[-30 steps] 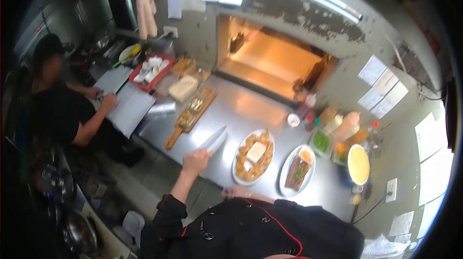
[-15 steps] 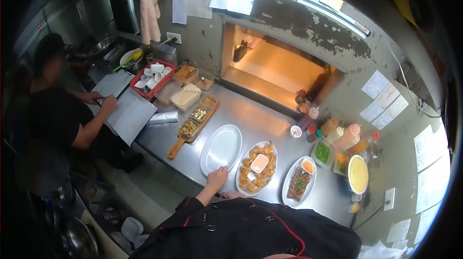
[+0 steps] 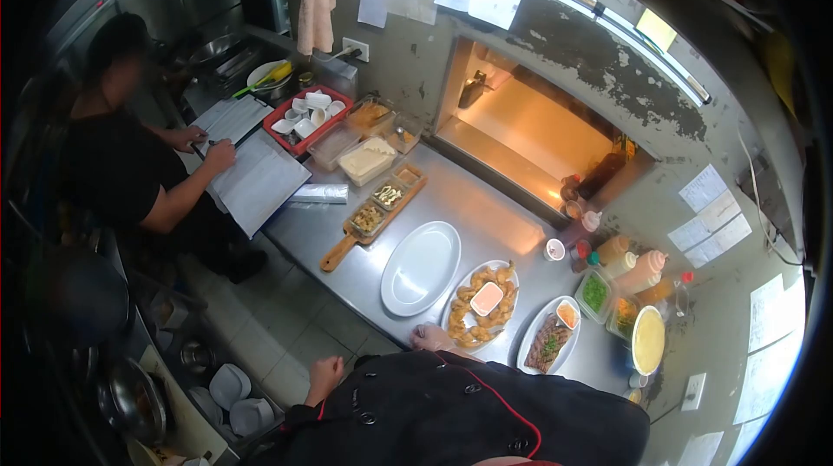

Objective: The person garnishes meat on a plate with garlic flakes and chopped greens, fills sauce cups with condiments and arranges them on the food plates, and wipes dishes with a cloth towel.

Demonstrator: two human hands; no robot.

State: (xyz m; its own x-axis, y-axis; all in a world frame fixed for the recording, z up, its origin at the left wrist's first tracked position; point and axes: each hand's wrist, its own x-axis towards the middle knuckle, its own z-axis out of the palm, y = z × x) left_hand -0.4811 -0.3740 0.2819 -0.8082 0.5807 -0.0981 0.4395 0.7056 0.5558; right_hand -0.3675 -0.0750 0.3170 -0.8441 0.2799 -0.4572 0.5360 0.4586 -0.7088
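My left hand (image 3: 326, 375) hangs off the table's front edge, close to my jacket, with its fingers curled in and nothing visible in them. My right hand (image 3: 429, 338) is at the table edge, between a bare white oval plate (image 3: 421, 268) and a plate of fried pieces (image 3: 494, 328). Its fingers look bent together; whether they hold anything is hidden. A tub of pinkish sauce (image 3: 487, 298) sits in the middle of the fried pieces. To the right is an oval plate of sliced meat (image 3: 548, 344) with green garnish and a small orange-filled cup (image 3: 567, 314).
A wooden board (image 3: 339, 252) bears small filled dishes. Behind it stand food containers (image 3: 366, 160) and a red basket (image 3: 312, 141) of white cups. Sauce bottles (image 3: 643, 272) line the right wall near a pass-through window (image 3: 529, 132). At left, another person (image 3: 130, 158) writes on papers.
My left hand has drawn back from the rim of the bare plate toward my body. More of my right hand shows, now near the fried-food plate. The view has shifted.
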